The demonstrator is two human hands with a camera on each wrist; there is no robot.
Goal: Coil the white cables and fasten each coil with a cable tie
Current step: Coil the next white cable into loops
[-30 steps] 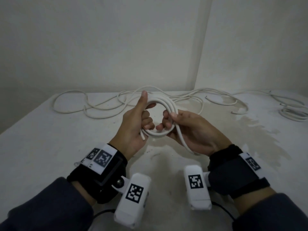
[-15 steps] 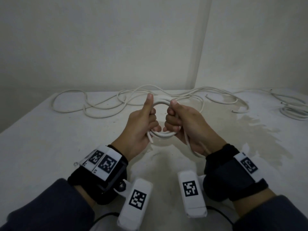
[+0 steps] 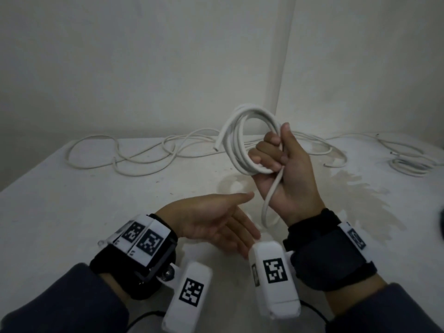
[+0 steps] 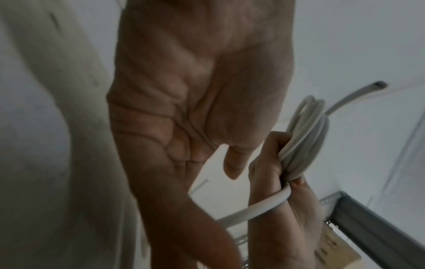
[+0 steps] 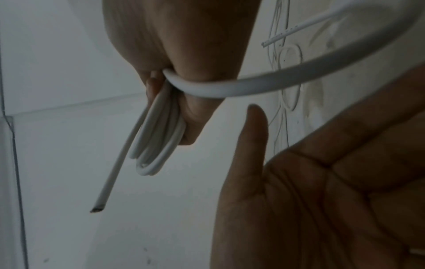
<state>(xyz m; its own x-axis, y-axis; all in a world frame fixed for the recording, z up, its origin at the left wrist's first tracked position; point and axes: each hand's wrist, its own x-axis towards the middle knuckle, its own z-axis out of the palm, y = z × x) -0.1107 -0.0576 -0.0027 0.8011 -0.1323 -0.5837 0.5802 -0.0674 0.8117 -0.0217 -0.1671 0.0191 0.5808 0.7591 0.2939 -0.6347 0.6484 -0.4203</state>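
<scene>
The coil of thick white round cable stands upright in the air above the table, several loops stacked together, clamped at its lower right side in my right hand. My fingers curl through the ring and my thumb presses up along its outer edge, so this grip is clenched round the coil. One cut end of the cable sticks out on the coil's left side; the other stretch, a loose tail of the same cable, runs down from my fist across the heel of my palm toward the wrist.

My left hand is lower and nearer to me, palm turned up, fingers straight and spread toward the right wrist, its grip released and holding nothing. It is apart from the coil.

Under both hands lies the white, stained table. Along its far edge sprawl more loose white cables in wide curves, and a smaller bundle of white cable sits at the far right.
</scene>
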